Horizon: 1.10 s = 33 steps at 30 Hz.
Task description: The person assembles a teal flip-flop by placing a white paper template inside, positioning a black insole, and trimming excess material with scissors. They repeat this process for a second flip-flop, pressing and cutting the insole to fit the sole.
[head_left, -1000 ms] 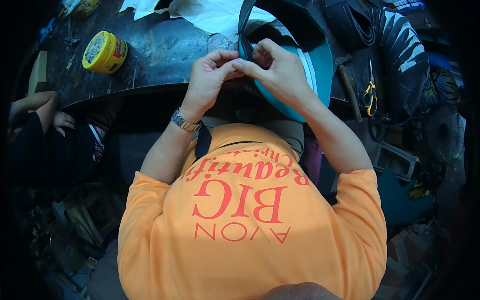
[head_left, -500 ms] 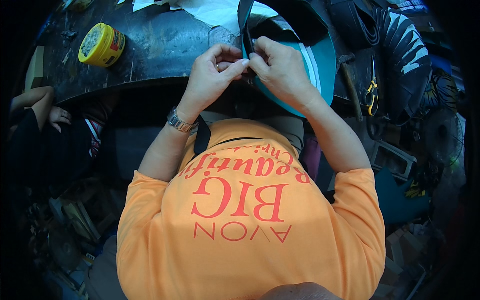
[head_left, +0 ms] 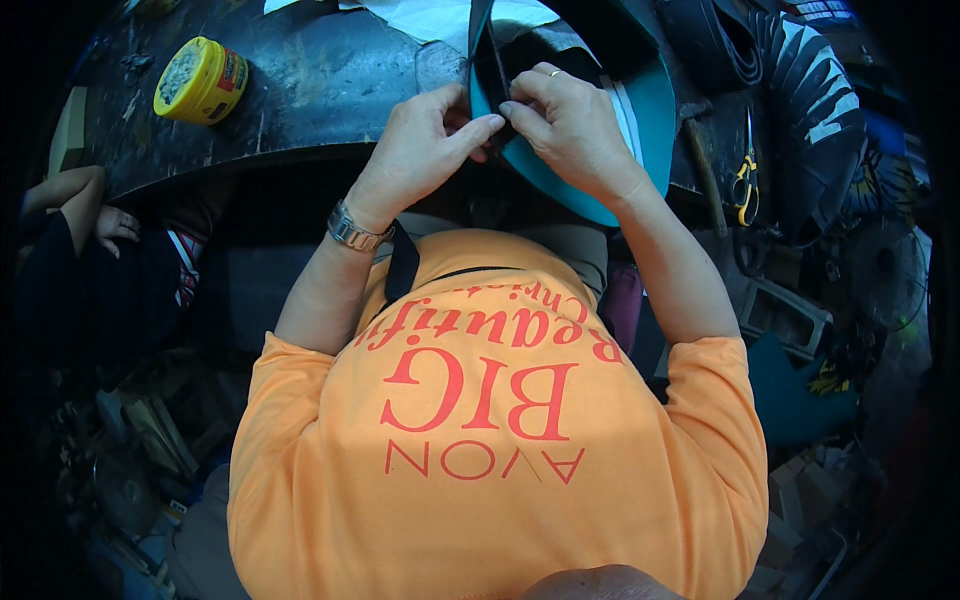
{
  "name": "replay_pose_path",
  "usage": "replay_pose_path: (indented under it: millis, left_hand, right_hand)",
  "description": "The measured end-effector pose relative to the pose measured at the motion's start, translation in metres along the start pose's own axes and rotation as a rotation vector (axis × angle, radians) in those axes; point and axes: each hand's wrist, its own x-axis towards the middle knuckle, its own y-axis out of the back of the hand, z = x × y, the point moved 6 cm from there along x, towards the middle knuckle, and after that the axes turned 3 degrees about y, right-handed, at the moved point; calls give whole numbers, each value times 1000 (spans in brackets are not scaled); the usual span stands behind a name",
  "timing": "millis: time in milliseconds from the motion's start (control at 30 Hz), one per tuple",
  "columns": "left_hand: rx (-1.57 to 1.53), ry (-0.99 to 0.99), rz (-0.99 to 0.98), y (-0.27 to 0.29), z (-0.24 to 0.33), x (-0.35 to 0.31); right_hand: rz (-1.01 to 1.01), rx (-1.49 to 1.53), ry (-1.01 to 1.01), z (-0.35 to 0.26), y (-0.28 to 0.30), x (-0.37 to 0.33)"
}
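My left hand (head_left: pixel 425 140) and my right hand (head_left: pixel 570 120) meet at the table's near edge, thumbs facing each other. Both pinch the near-left edge of a curved, flexible teal and black sheet piece (head_left: pixel 655 135). It looks like leather or synthetic sheeting, with a white strip along its inner side. A narrow dark band (head_left: pixel 490 55) rises from between my fingers toward the far side. My right fingers curl over the edge, and my left thumb presses close to it. Exactly what lies between the fingertips is hidden.
On the dark table (head_left: pixel 300 100) stand a yellow tub (head_left: pixel 205 85) and white sheeting (head_left: pixel 420 18). To the right lie a wooden-handled hammer (head_left: pixel 703 170), yellow-handled scissors (head_left: pixel 746 190), a black roll (head_left: pixel 715 45) and fanned dark pieces (head_left: pixel 815 120). Another person's hand (head_left: pixel 117 228) rests at left.
The teal piece has tilted, its lower edge now slightly higher. My right hand has rolled a little, its fingers curling further over the edge. My left hand keeps its pinch nearly in place.
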Motion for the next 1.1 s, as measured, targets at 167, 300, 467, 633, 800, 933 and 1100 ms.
replay_pose_path:
  millis: [167, 300, 467, 633, 800, 933, 1100]
  left_hand:
    - [-219, 90, -59, -5, -12, -2]
    - [-220, 31, -36, -7, -13, -2]
    - [-36, 59, 31, -6, -5, -4]
    - [631, -200, 322, 10, 46, -13]
    - [1222, -848, 315, -4, 100, -9]
    - [1317, -888, -131, -20, 91, 23]
    - [1287, -855, -204, -15, 75, 35]
  right_hand:
    - [-4, -19, -41, 3, -2, 1]
    - [27, -19, -92, 20, 5, 6]
    - [-8, 342, -482, 65, 3, 2]
    - [81, 228, -225, 59, 5, -7]
    - [120, 247, -8, 36, 2, -20]
    - [172, 343, -89, 31, 11, -34]
    - [56, -34, 215, -6, 18, -68]
